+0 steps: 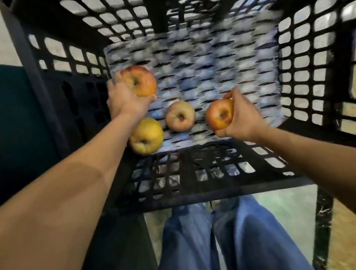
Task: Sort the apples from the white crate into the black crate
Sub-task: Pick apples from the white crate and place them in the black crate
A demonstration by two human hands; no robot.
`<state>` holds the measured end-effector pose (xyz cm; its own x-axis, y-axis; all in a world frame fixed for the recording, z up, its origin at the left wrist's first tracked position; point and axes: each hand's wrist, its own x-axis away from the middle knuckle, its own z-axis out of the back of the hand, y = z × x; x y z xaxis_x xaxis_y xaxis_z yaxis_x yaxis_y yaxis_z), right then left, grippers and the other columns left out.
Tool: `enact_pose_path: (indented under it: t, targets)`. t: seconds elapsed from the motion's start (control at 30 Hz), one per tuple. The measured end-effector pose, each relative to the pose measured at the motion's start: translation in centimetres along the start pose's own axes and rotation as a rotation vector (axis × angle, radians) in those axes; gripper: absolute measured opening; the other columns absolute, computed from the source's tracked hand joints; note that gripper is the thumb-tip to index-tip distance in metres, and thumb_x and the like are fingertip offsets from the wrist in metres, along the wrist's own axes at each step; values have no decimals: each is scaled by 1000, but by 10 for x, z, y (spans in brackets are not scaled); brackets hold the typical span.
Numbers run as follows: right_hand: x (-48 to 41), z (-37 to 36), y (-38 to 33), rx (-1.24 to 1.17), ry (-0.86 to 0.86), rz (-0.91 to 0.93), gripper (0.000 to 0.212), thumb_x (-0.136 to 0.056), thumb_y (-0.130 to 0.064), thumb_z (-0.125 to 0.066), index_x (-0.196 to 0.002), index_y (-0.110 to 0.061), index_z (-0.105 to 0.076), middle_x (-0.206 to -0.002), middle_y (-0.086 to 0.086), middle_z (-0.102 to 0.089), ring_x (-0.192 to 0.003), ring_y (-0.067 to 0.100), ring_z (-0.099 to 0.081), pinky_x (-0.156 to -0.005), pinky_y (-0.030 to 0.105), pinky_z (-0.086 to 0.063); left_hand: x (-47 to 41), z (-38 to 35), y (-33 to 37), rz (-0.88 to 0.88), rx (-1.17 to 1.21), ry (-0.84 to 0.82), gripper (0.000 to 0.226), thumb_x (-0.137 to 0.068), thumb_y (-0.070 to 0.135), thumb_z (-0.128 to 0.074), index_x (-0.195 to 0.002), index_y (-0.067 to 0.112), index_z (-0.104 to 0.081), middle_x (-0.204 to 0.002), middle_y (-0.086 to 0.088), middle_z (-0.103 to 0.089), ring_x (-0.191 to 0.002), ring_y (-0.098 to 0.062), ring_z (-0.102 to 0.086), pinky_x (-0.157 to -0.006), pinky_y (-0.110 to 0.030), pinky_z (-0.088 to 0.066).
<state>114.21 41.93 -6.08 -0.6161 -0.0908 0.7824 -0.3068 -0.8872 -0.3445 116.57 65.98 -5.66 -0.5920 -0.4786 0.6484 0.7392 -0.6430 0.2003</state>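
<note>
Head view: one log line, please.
left hand: grips left apple | right hand: grips right apple | black crate: yellow apple, pale apple lying inside

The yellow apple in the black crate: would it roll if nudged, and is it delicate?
Probably rolls: the yellow apple is round and lies loose on the black crate floor. Likely firm but bruisable; its skin looks blotchy. Probably light: the left hand holds a similar apple.

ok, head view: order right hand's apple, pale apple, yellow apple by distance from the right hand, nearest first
1. The red-orange apple, gripped in the right hand.
2. The pale apple, lying just left of it.
3. The yellow apple, lying farther left.
</note>
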Motion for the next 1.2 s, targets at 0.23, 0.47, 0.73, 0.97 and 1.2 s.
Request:
enact_pose_path:
  t: [0.23, 0.47, 0.73, 0.97, 1.2]
  targets:
    - [-7, -19, 12, 105, -48, 12, 86, -59, -26, -85, -125, -12, -31, -124, 14, -45, -110, 31, -50, -89, 41, -45, -10, -18, -16, 38, -83, -16, 92, -74, 34, -78, -146, 13, -23, -147, -11, -31, -132, -34, -37, -103, -43, -34]
    - [-10, -14, 23, 78, -104, -51, 86, -63, -28, -83, -128, -22, -27, -131, 10, -42, -123, 30, -42, -101, 45, -41, -2, -21, -17, 19, -83, -36, 102, -79, 36, -73, -151, 14, -5, -155, -13, -19, -138, -34, -29, -107, -44, -32]
    - [-8, -21, 22, 33, -78, -40, 95, -67, -30, -81, -141, -22, -23, -140, 9, -32, -129, 30, -37, -106, 39, -33, 36, -51, -6, -655, -433, -276, 96, -76, 51, -70, -150, 18, -18, -156, -4, -21, -141, -23, -26, -114, -37, -27]
    - [-10, -18, 21, 59, -84, -34, 90, -65, -31, -83, -136, -22, -28, -138, 10, -36, -124, 31, -43, -102, 40, -37, 38, -70, -1, -436, -417, -255, 85, -73, 33, -78, -143, 16, -34, -142, -7, -43, -128, -28, -42, -99, -38, -41]
    - [-10, -21, 20, 30, -42, -80, 88, -65, -35, -83, -133, -19, -30, -134, 11, -40, -122, 32, -44, -101, 42, -37, 58, -80, -7, -445, -434, -312, 79, -67, 37, -81, -134, 18, -43, -131, -7, -48, -119, -27, -47, -94, -36, -43]
